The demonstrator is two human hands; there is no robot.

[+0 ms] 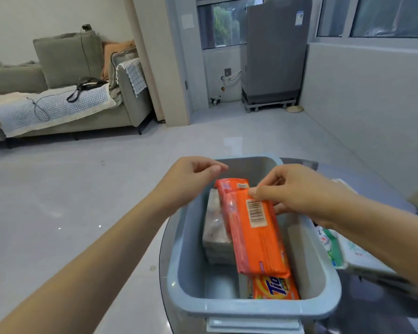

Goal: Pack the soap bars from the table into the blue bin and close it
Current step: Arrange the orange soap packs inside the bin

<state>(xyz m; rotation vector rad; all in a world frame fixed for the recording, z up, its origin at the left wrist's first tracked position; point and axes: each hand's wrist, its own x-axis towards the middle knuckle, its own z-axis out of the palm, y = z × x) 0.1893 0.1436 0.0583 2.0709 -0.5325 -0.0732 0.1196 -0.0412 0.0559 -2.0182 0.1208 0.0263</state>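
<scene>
Head view: right hand [297,191] pinches an orange soap pack [256,232] in the blue bin [323,273], lower centre; left hand [191,179] loosely curled, holding nothing.

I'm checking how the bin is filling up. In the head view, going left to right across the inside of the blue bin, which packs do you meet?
White pack → orange soap pack, held by the right hand.
</scene>
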